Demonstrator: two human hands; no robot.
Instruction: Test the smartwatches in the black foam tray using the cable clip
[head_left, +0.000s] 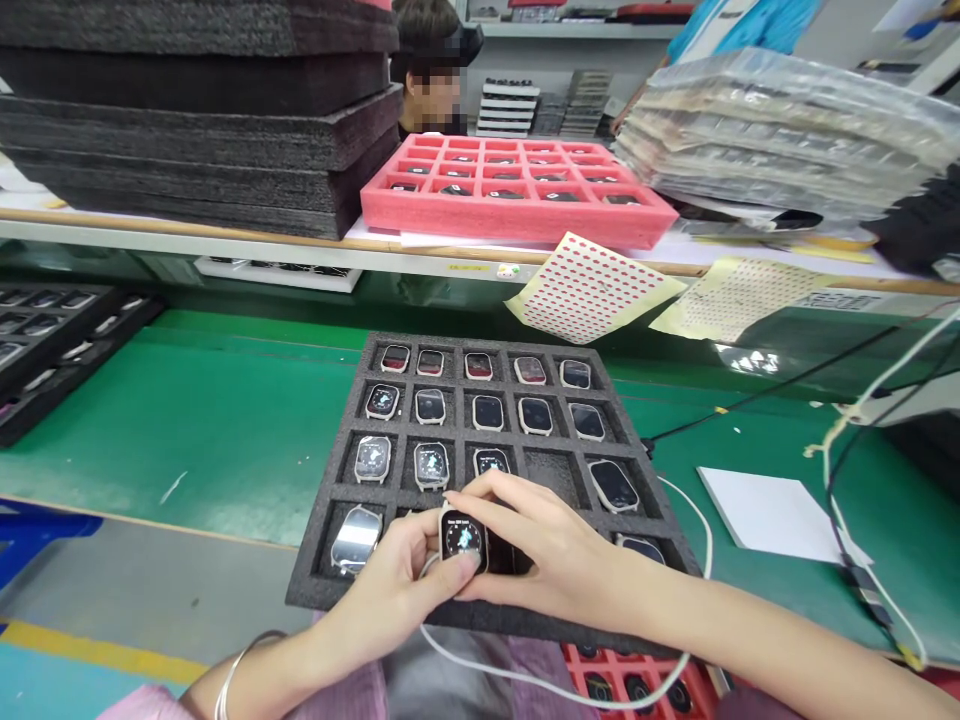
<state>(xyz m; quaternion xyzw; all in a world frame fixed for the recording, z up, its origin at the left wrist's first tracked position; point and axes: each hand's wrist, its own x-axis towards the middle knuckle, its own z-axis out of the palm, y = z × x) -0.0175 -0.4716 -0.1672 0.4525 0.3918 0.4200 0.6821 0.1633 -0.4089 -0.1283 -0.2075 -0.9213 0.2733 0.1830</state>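
Observation:
A smartwatch (463,536) with a lit dial is held upright over the lower part of a black foam tray (319,545). My left hand (411,572) grips it from the left, thumb on the lower screen. My right hand (536,535) closes on its top and right side. Around my hands, the tray's compartments hold more watches, such as a lit one (431,465) and a dark one (613,485). One compartment (553,478) in the third row is bare. A white cable (480,662) loops below my hands; its end is hidden.
Black foam trays (202,140) are stacked on the shelf, beside a red foam tray (517,225) and plastic-wrapped trays (772,140). Sticker sheets (592,290) hang down. White pad (772,515) and cables lie right. People stand behind the shelf. Another watch tray (67,350) is left.

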